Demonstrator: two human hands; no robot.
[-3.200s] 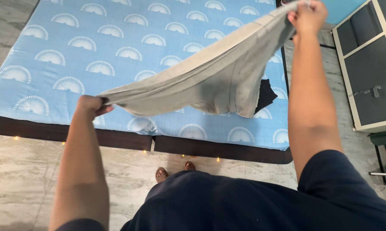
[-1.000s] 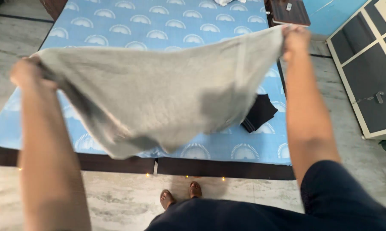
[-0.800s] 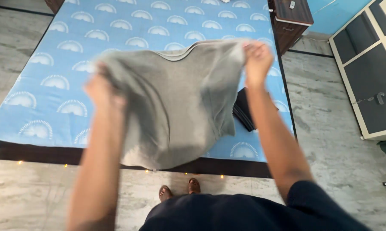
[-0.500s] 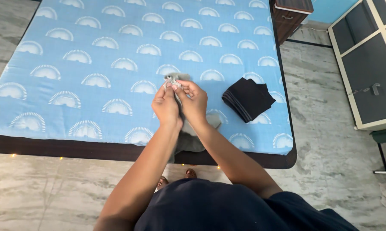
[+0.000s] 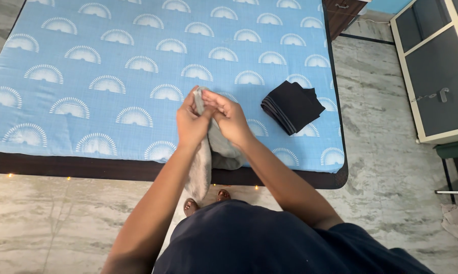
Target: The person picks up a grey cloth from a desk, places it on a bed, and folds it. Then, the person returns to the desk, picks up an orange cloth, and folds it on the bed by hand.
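The fingers of both hands are pinched shut on the top edges of a grey cloth, held together in front of the person, above the near edge of the bed.

The bed fills most of the view, covered by a light blue sheet printed with white half-circle fans, on a dark frame. To its right stands a cabinet with dark panels and a pale frame, on a marbled stone floor. A stack of folded black cloths lies on the sheet near the right edge, well apart from the hands.

As for progress, the grey cloth looks halfway folded: its upper corners are brought together so that it hangs doubled, drooping past the bed frame toward the person's feet. It is not yet laid down or folded smaller, and it is not on the black stack.

The left hand grips one edge between thumb and closed fingers. The right hand meets it from the other side, its fingers closed on the matching edge, the two hands touching at the fingertips. Neither hand holds anything else.
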